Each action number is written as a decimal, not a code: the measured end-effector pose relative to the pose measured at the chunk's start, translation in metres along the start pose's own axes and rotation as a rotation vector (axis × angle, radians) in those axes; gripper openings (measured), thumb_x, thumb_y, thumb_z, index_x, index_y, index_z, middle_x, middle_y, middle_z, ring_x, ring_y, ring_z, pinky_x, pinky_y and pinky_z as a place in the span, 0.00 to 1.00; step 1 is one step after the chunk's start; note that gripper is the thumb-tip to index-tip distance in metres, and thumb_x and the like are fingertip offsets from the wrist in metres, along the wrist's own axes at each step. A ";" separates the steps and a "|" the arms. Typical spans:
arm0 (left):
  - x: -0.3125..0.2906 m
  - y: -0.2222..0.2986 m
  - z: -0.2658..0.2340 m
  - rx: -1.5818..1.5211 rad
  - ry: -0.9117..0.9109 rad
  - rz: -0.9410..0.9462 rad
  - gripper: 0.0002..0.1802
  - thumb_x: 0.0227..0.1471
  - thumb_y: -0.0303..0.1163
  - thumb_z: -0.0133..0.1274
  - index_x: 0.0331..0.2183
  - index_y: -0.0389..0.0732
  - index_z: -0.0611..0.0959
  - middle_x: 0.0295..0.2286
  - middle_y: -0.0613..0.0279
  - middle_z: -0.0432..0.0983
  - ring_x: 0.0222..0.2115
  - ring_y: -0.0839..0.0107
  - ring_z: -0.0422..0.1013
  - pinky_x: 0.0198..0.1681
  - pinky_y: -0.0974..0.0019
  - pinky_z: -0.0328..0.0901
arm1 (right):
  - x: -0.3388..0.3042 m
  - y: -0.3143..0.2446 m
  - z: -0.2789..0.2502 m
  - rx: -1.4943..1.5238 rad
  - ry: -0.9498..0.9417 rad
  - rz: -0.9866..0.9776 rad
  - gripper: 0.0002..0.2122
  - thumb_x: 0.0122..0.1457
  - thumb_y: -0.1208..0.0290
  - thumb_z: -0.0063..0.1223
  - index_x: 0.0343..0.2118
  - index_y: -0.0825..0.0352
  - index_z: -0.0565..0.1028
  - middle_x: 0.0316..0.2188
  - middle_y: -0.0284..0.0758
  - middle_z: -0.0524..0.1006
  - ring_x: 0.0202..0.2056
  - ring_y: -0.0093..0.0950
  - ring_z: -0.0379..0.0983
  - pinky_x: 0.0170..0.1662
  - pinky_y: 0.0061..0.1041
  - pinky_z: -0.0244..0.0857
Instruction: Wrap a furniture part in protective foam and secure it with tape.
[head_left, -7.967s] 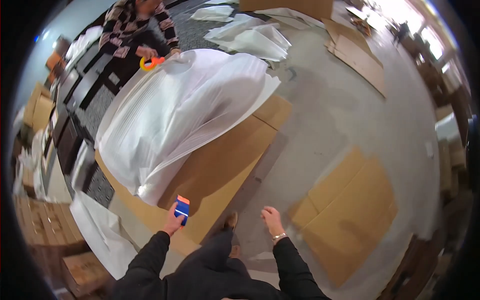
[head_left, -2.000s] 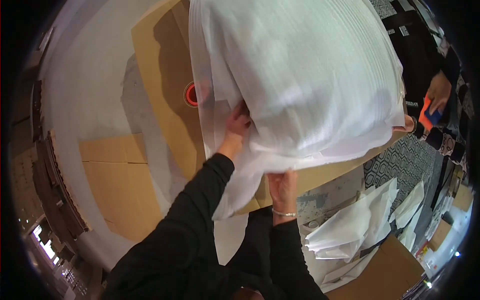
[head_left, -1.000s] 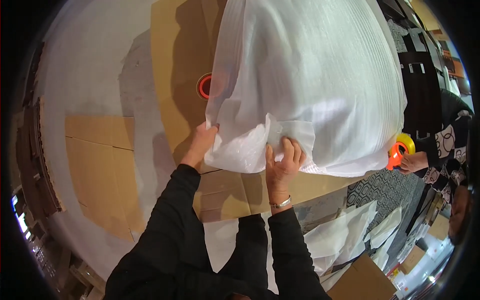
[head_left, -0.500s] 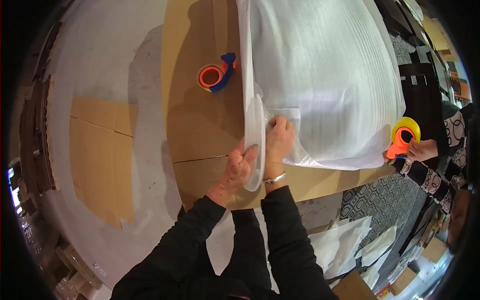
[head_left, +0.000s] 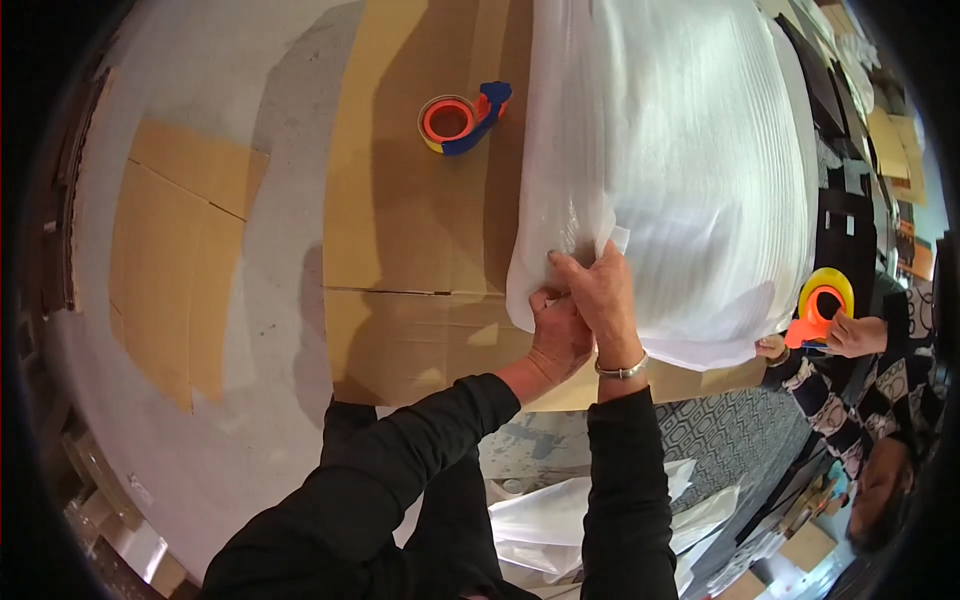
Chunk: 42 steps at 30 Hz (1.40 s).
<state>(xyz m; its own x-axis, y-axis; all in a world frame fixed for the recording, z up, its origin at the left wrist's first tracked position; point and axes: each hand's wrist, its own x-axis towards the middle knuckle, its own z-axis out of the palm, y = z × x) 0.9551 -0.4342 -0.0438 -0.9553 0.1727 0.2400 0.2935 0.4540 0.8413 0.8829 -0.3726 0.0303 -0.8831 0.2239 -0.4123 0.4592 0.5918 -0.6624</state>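
Left hand (head_left: pixel 560 337), right hand (head_left: pixel 606 295) gripping white sheet (head_left: pixel 690 150) (glossy, translucent, finely ribbed).

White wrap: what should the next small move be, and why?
Perhaps the left hand should fetch the tape dispenser while the right hand pins the white wrap: both hands grip its edge, and the dispenser lies unheld on the cardboard.

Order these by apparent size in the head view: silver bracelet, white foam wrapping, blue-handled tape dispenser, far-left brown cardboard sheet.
White foam wrapping
Far-left brown cardboard sheet
Blue-handled tape dispenser
Silver bracelet
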 end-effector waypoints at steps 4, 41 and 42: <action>-0.009 -0.012 -0.038 -0.176 -0.110 0.017 0.17 0.46 0.27 0.51 0.42 0.40 0.78 0.34 0.62 0.75 0.36 0.64 0.72 0.45 0.57 0.57 | 0.006 0.012 0.006 0.234 -0.006 0.023 0.18 0.52 0.66 0.59 0.41 0.75 0.74 0.30 0.40 0.80 0.33 0.27 0.76 0.37 0.28 0.68; 0.006 -0.140 -0.075 -1.657 -0.322 -0.921 0.34 0.54 0.41 0.54 0.58 0.41 0.63 0.50 0.64 0.67 0.49 0.75 0.64 0.55 0.66 0.59 | 0.026 -0.026 0.046 -0.752 -0.018 -0.275 0.30 0.50 0.70 0.58 0.58 0.53 0.63 0.35 0.45 0.71 0.32 0.46 0.74 0.35 0.38 0.71; -0.003 -0.140 -0.080 -1.642 -0.314 -0.921 0.35 0.53 0.41 0.55 0.59 0.41 0.62 0.50 0.64 0.66 0.50 0.75 0.63 0.55 0.66 0.58 | 0.031 -0.029 0.048 -0.766 0.004 -0.252 0.29 0.49 0.70 0.58 0.57 0.53 0.64 0.33 0.45 0.71 0.31 0.47 0.74 0.35 0.40 0.70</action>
<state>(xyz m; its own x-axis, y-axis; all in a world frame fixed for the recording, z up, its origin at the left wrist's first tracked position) 0.9136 -0.5684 -0.1231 -0.6773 0.6105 -0.4105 -0.7272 -0.6402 0.2478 0.8471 -0.4197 0.0066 -0.9524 0.0146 -0.3045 0.0540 0.9911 -0.1213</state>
